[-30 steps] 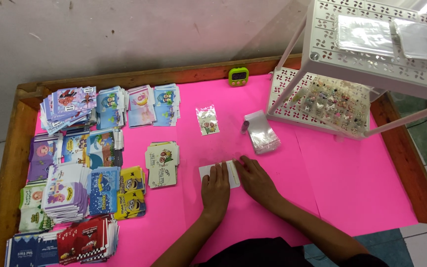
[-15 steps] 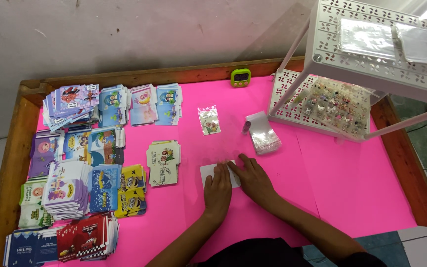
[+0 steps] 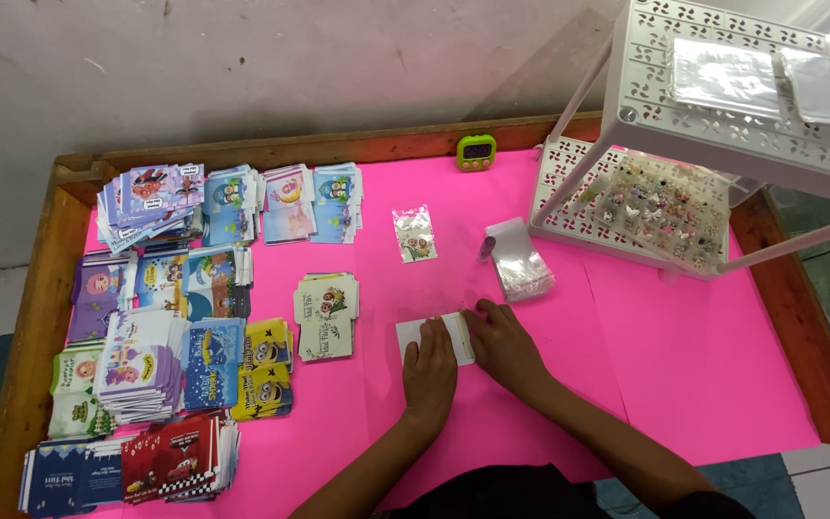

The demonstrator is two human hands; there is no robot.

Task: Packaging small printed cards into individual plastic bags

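**Pink desk, both hands on a small white card**

Pink paper covers the desk (image 3: 684, 384). I see my left hand (image 3: 431, 370) and right hand (image 3: 503, 344) side by side, pressed flat on the white card (image 3: 413, 336), gripping nothing. It lies below the clear sleeve stack (image 3: 521, 271) and right of the printed card pile (image 3: 327, 313). It looks thin, light, easily creased; edges seem the best hold.

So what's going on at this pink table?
A person presses both hands, left hand and right hand, flat on a small white card on the pink table. Stacks of colourful cards lie to the left, and a pile of clear sleeves and a white rack sit beyond.
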